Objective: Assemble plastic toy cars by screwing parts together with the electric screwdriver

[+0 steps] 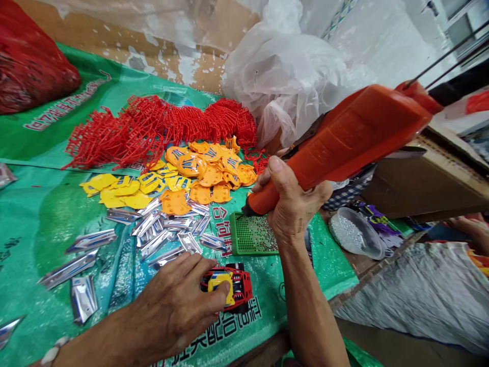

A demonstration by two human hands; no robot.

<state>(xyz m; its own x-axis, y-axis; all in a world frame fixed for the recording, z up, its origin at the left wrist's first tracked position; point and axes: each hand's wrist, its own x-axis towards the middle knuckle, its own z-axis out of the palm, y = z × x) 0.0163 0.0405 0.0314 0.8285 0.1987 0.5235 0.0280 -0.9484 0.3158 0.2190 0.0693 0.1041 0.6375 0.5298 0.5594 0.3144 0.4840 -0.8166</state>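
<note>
My left hand (191, 295) is closed around a small toy car (241, 288), red and black with a yellow panel on top, which lies on the green sheet. The thumb presses on the yellow panel. In my right hand (292, 199) is an orange-red electric screwdriver (344, 140), tilted, its cable rising to the upper right. Its dark tip points down at the far left corner of a green perforated tray (239, 251) holding many tiny screws. Whether the tip touches a screw cannot be seen. My right wrist hides the tray's right side.
Silver stickered parts (168, 229), yellow panels (126, 191), orange shells (214, 165) and red plastic frames (164, 125) lie in heaps. At right stand a clear tub (374, 247) of small bits and a cardboard box (416, 178). Plastic bags (290, 66) bunch behind. Another person's hand (468, 224) shows far right.
</note>
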